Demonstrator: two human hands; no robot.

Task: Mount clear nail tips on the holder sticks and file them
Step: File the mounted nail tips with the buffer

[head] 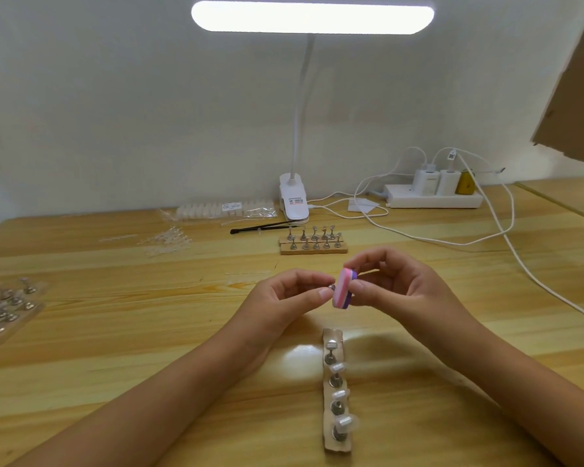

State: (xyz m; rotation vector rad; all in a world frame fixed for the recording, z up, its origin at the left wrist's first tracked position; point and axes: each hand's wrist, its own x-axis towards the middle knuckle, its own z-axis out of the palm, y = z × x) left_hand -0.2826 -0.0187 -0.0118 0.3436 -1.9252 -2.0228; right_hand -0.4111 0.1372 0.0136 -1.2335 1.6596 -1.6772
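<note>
My left hand (290, 294) pinches a small metal holder stick (331, 287) between thumb and fingertips; its tip is mostly hidden. My right hand (395, 284) grips a pink-and-purple file block (344, 288), pressed against the stick's end. Both are held above the wooden table. Below them lies a narrow base strip (336, 392) carrying several upright holder sticks, three of them topped with clear nail tips (340, 396).
A second base with several bare holders (312, 242) stands behind. Loose clear tips (167, 242) and a bag of tips (223, 208) lie back left, black tweezers (260, 227) beside a clip lamp (294, 200). A power strip (434, 197) with cables sits right; more holders (4, 305) far left.
</note>
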